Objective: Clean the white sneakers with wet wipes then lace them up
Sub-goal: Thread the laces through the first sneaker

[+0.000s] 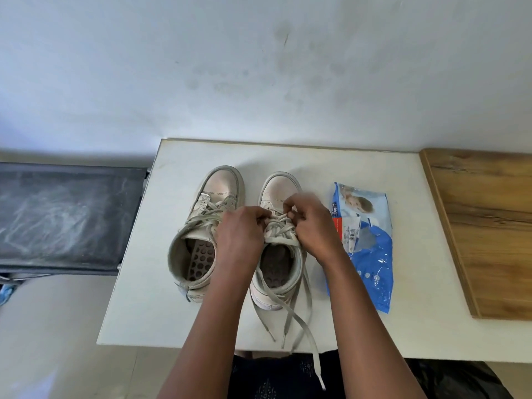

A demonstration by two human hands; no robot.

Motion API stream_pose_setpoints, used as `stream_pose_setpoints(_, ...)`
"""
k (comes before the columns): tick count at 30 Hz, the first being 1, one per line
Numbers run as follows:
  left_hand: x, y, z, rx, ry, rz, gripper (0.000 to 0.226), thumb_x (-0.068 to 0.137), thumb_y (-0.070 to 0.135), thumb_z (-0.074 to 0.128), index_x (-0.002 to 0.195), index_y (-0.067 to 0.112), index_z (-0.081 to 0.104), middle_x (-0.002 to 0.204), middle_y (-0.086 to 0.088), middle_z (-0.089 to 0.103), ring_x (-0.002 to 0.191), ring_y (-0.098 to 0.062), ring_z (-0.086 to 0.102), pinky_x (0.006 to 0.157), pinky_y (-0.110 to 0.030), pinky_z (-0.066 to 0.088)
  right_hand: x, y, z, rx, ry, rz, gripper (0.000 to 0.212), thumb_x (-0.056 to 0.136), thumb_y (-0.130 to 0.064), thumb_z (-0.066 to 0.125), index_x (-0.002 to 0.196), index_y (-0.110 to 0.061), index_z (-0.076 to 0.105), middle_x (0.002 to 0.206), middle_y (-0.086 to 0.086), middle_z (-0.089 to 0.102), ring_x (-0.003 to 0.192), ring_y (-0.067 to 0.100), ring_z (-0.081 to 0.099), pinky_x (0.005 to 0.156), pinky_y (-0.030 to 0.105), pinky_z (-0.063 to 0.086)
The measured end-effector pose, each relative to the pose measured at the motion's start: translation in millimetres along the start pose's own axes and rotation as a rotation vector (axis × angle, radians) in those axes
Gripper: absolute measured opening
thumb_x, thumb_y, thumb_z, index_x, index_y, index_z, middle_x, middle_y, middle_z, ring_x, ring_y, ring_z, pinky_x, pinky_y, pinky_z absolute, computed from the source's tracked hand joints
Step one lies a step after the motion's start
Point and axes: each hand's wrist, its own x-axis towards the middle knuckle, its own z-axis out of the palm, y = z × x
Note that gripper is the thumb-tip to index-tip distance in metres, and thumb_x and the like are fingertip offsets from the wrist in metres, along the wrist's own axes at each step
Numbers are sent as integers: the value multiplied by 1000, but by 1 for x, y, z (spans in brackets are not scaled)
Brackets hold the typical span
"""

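Two white sneakers stand side by side on the white table (161, 312), toes pointing away from me. The left sneaker (221, 182) is laced, its opening facing me. Over the right sneaker (277, 187), my left hand (240, 234) and my right hand (312, 223) both pinch the laces (277, 230) at the middle eyelets. The loose lace ends (299, 321) trail toward me over the table's front edge. A blue pack of wet wipes (371, 254) lies flat to the right of the shoes.
A wooden board (489, 226) lies at the table's right side. A dark grey dusty surface (63, 217) stands left of the table. A pale wall rises behind the table.
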Motion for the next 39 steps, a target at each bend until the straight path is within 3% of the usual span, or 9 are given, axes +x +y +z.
stream_pose_setpoints(2, 0, -1, -1, -13, 1, -21, 23, 91, 17, 57, 109, 21, 70, 107, -6, 70, 104, -25, 60, 82, -30, 44, -3, -1, -2, 38, 31, 27, 15, 89, -3, 57, 87, -17, 63, 77, -9, 47, 66, 0, 45, 56, 1, 32)
stream_pose_setpoints(5, 0, -5, -4, -105, 0, -60, 16, 87, 14, 63, 101, 15, 71, 97, -4, 72, 94, -19, 62, 74, -22, 40, -10, 1, -5, 85, 71, 71, 18, 87, -4, 60, 84, -21, 63, 72, -10, 55, 66, 9, 56, 58, 16, 42)
stream_pose_setpoints(11, -1, -7, -6, -164, -15, -44, 15, 84, 12, 68, 96, 16, 75, 90, -4, 74, 82, -12, 64, 66, -12, 34, -13, 0, -5, 69, 73, 48, 20, 80, 7, 62, 83, -10, 71, 83, 0, 64, 66, 0, 55, 57, 2, 39)
stream_pose_setpoints(15, -2, -6, -6, -148, -18, -46, 18, 85, 13, 67, 101, 17, 74, 95, -4, 73, 86, -11, 63, 67, -11, 34, -10, -4, 5, 1, 71, -30, 32, 81, 16, 43, 87, -10, 61, 89, 4, 57, 80, 19, 57, 66, 26, 46)
stream_pose_setpoints(18, -2, -5, -6, -121, -19, -43, 19, 87, 14, 66, 104, 16, 73, 98, -4, 73, 87, -10, 61, 66, -8, 32, -13, -4, 3, 72, 60, -13, 33, 84, 15, 43, 86, -15, 58, 90, 3, 57, 76, 10, 51, 60, 8, 36)
stream_pose_setpoints(22, -5, -3, -4, -84, 3, 3, 16, 84, 15, 68, 98, 19, 75, 98, -1, 72, 96, -18, 63, 85, -29, 46, -14, -1, -5, 121, 35, 64, 28, 89, 5, 49, 82, -21, 57, 81, -4, 60, 72, 7, 54, 53, 5, 34)
stream_pose_setpoints(27, -3, 3, -6, 67, -53, 73, 21, 91, 11, 53, 103, 21, 67, 105, -4, 64, 94, -23, 56, 68, -30, 35, -17, 0, -8, 121, 32, 99, 28, 87, 3, 55, 84, -21, 67, 84, -3, 68, 80, 9, 63, 63, 14, 45)
stream_pose_setpoints(31, -5, 6, -7, 153, -56, 98, 25, 94, 12, 42, 111, 23, 57, 102, -9, 64, 79, -22, 42, 65, -31, 27, -17, 0, -8, 118, 31, 132, 25, 81, 3, 63, 92, -17, 74, 81, -4, 71, 73, 5, 64, 61, 3, 43)
stream_pose_setpoints(39, -7, -4, -4, -72, -34, 46, 17, 86, 17, 65, 101, 21, 73, 97, -3, 73, 96, -20, 64, 82, -33, 50, -14, -6, 2, -71, 100, 117, 22, 85, 0, 55, 95, -14, 68, 89, 5, 71, 85, 21, 64, 73, 33, 52)
